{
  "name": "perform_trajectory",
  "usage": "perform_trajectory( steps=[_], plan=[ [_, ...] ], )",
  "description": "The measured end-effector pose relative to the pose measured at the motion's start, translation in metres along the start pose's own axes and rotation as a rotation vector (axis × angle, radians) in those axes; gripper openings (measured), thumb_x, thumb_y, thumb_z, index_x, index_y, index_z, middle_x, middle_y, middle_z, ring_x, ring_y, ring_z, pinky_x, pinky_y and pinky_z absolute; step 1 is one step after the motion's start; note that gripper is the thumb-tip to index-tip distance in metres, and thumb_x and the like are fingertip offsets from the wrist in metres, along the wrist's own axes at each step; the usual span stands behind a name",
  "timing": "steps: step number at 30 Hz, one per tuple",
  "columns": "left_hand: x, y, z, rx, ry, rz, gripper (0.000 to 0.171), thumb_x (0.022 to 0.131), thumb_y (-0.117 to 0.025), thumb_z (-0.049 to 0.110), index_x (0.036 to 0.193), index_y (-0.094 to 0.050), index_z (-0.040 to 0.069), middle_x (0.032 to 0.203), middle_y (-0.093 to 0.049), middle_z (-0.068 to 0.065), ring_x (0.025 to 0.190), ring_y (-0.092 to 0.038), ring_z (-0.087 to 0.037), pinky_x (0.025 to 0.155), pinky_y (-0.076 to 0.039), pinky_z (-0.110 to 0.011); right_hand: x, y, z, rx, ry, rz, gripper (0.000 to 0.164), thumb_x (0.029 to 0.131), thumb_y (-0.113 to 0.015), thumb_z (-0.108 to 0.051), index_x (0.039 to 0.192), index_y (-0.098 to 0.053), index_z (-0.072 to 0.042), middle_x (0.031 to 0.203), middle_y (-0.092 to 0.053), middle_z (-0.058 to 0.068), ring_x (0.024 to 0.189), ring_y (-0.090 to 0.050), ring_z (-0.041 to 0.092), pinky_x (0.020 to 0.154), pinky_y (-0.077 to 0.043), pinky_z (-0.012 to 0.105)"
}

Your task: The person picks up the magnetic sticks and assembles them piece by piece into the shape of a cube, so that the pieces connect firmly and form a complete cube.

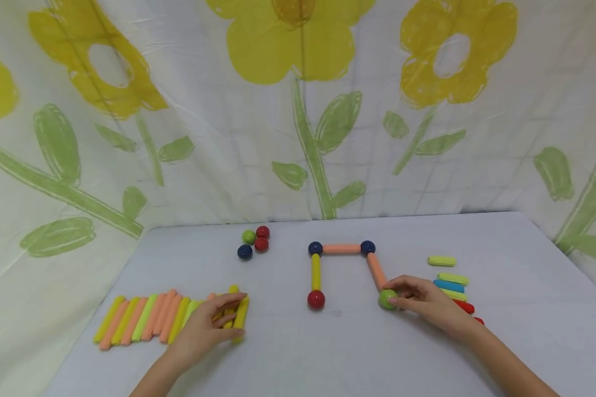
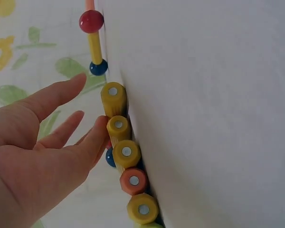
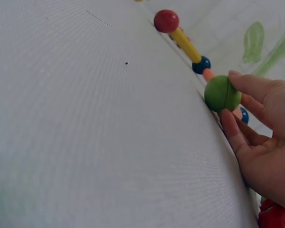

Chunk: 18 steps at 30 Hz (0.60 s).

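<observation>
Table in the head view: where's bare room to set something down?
Bare: front middle, between left hand and right hand, and the gap from the nearest red ball to the held green ball. Crowded: left, with the long row of sticks; right, where short sticks lie beside the right hand.

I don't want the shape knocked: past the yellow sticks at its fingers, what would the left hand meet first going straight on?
Probably the yellow stick between the navy ball and the red ball, though the left hand might pass above it, as its height is unclear.
</observation>
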<state>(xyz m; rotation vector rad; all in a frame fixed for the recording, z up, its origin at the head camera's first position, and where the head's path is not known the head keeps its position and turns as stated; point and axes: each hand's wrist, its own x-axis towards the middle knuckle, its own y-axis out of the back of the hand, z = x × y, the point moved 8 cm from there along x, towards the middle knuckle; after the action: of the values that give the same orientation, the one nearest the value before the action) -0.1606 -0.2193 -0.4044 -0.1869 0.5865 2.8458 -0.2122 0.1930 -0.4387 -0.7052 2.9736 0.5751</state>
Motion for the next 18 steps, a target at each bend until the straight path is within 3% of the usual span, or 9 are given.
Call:
perform_trajectory(
  steps=[10, 14, 18],
  plan=[
    [0.007, -0.021, 0.008, -0.03, -0.034, -0.068, 0.058, 0.091, -0.08, -0.002, 0.144, -0.057, -0.007, 0.148, -0.056, -0.028, 0.134, -0.059, -0.043, 0.099, -0.059, -0.032, -0.001, -0.001, 0.0, 0.015, 0.006, 0.002, 0.037, 0.105, -0.068, -0.024, 0.135, -0.065, -0.003, 0.113, -0.068, 0.012, 0.095, -0.063, 0.016, 0.08, -0.054, 0.022],
    [0.01, -0.025, 0.008, 0.039, -0.009, -0.045, 0.055, 0.089, -0.082, 0.001, 0.14, -0.062, -0.005, 0.137, -0.064, -0.023, 0.116, -0.067, -0.033, 0.092, -0.061, -0.03, -0.001, -0.001, -0.001, 0.019, 0.003, 0.003, 0.037, 0.105, -0.068, -0.024, 0.135, -0.065, -0.002, 0.112, -0.067, 0.011, 0.094, -0.063, 0.016, 0.08, -0.054, 0.022],
    [0.013, -0.028, 0.005, 0.133, 0.024, -0.023, 0.053, 0.086, -0.086, 0.005, 0.135, -0.066, -0.002, 0.121, -0.07, -0.011, 0.099, -0.065, -0.02, 0.082, -0.06, -0.026, -0.001, -0.001, 0.0, 0.021, 0.002, 0.003, 0.037, 0.104, -0.069, -0.024, 0.135, -0.065, -0.002, 0.11, -0.067, 0.011, 0.093, -0.062, 0.016, 0.079, -0.053, 0.022]
  ],
)
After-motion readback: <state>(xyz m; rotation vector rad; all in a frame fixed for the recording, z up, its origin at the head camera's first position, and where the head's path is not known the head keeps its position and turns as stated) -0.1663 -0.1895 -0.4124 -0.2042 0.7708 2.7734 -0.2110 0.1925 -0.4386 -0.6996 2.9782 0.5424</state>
